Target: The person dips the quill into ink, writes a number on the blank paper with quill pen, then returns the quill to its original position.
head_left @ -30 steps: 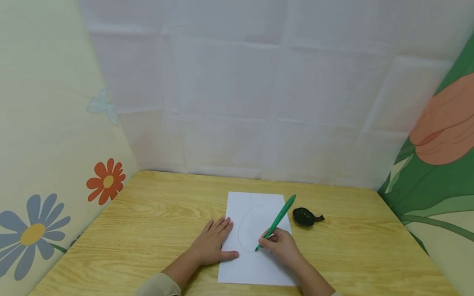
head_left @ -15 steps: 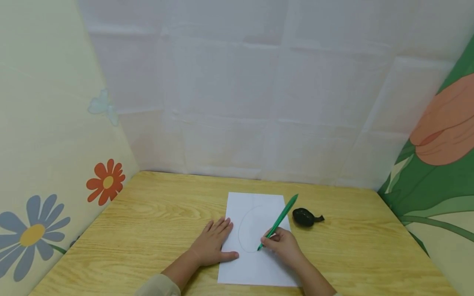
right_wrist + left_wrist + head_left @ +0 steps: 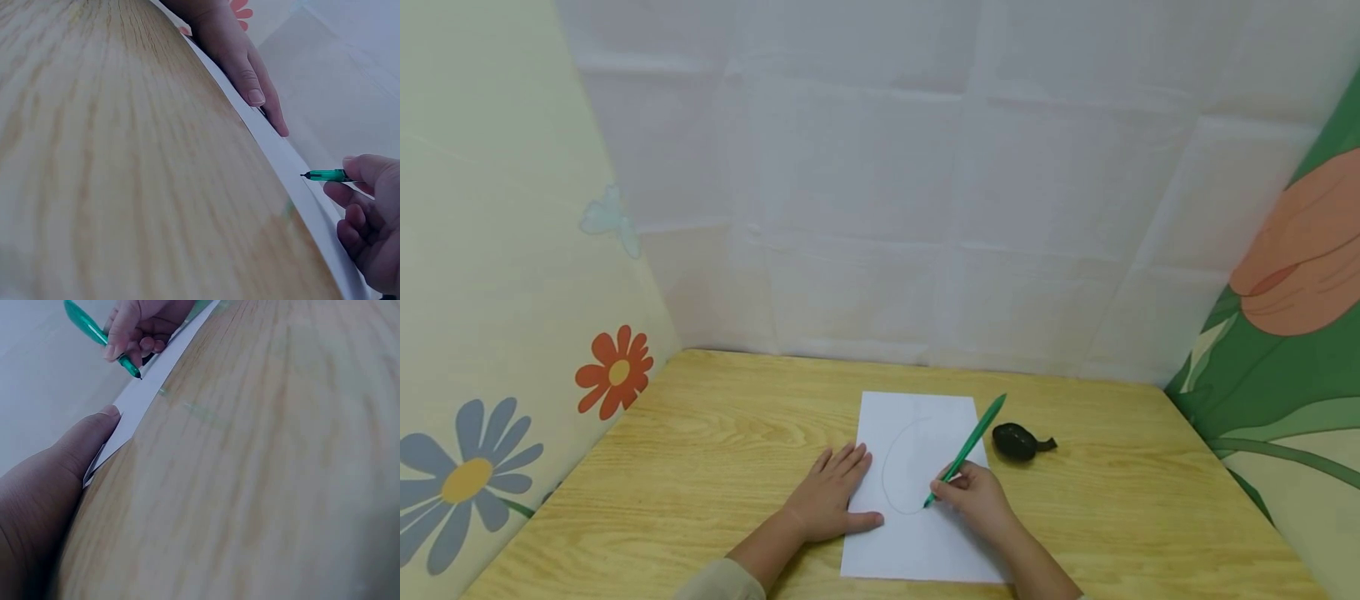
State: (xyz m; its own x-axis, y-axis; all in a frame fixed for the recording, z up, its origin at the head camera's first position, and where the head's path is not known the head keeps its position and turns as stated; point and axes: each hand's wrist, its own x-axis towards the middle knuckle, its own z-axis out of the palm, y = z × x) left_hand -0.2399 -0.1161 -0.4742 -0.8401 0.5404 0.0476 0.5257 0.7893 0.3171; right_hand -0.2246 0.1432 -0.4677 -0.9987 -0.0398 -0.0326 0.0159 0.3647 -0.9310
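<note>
A white sheet of paper (image 3: 910, 546) lies on the wooden table, bearing a thin curved line like an oval left unclosed at the upper right. My right hand (image 3: 979, 500) pinches a green pen (image 3: 973, 437) between thumb and fingers, its tip down at the lower end of the line. The pen (image 3: 325, 175) also shows in the right wrist view, gripped near its tip. With fingers straight, my left hand (image 3: 831, 496) rests flat across the paper's left edge, the thumb on the sheet. The left wrist view shows that thumb (image 3: 87, 440) at the paper's edge.
To the right of the paper, a small dark rounded object with a short tail (image 3: 1015, 441) lies on the table (image 3: 737, 417). A pale cloth (image 3: 865, 208) hangs behind the table. Flower-patterned panels (image 3: 497, 250) stand at both sides.
The right hand has slid slightly right with the pen, and the drawn line at the bottom of the curve has grown a little. The left hand has stayed in place.
</note>
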